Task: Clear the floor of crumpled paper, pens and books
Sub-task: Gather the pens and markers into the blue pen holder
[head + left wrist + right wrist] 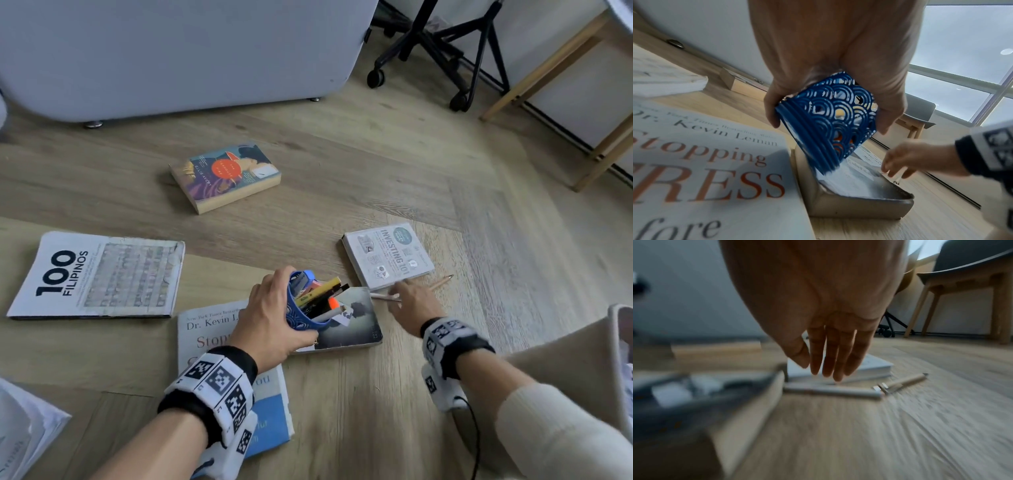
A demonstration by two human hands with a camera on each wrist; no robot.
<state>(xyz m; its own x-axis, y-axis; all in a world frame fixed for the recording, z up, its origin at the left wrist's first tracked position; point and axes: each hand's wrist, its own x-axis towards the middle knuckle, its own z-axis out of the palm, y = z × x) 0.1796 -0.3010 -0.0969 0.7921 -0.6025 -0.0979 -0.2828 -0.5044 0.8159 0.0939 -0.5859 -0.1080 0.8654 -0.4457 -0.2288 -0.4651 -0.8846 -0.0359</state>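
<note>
My left hand [274, 315] grips a blue patterned pen cup [305, 308] [830, 123], tilted, with several pens and markers in it, above a grey book [356, 325] [855, 194]. My right hand [411, 301] [828, 363] reaches down with straight fingers over a white pen [383, 297] [830, 391] lying on the floor beside the "Investing 101" book [387, 255] [875, 368]. A tan pen [442, 281] [904, 382] lies just right of it. Other books on the floor: "Stopping Stress" [212, 335] [705, 162], "100 Filipinos" [99, 274] and a colourful paperback [226, 176].
A pale sofa [171, 51] stands at the back, an office chair base [428, 51] and wooden chair legs [548, 68] at the back right. A fabric basket [620, 359] sits at my right, loose papers [20, 428] at the lower left.
</note>
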